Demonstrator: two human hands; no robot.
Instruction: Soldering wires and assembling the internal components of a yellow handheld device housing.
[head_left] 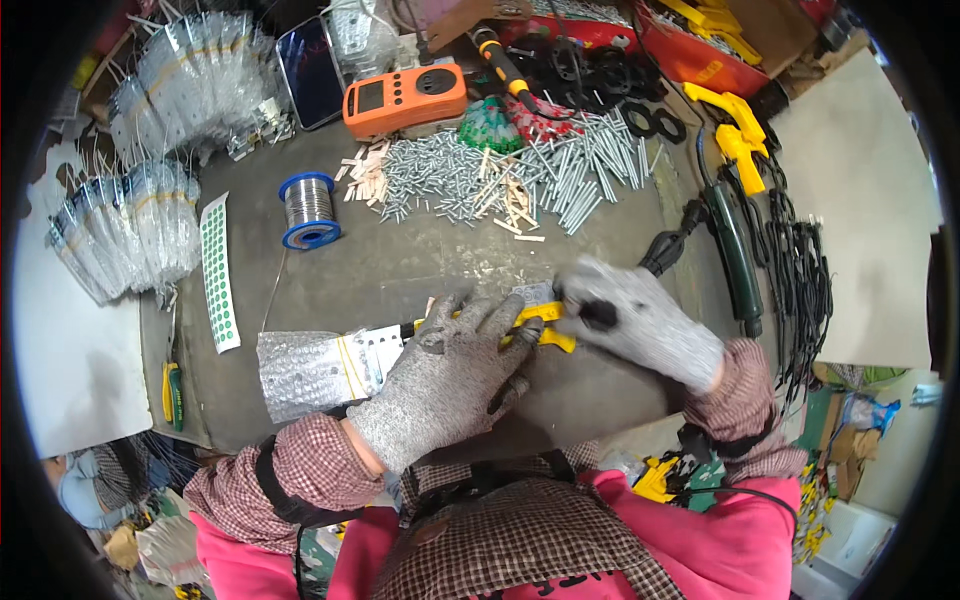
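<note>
A yellow plastic part (545,326), angular and partly covered, lies on the dark work table in front of me. My left hand (445,365), in a grey glove with dark fingertips, rests over its left end with the fingers closed on it. At its right end is my right hand (635,318), gloved the same way and curled. Motion blur hides what its fingers hold, if anything. A flat bubble-wrap package (305,375) with yellow bands reaches out from beside my left hand, a white perforated strip (383,348) at its end.
Loose screws (430,175) and longer metal pins (590,170) lie heaped beyond my hands. Around them are an orange multimeter (405,100), a solder spool (309,210), a green sticker strip (218,275) and bagged parts (135,225). A dark green tool (733,260) and black cables (797,290) lie rightward.
</note>
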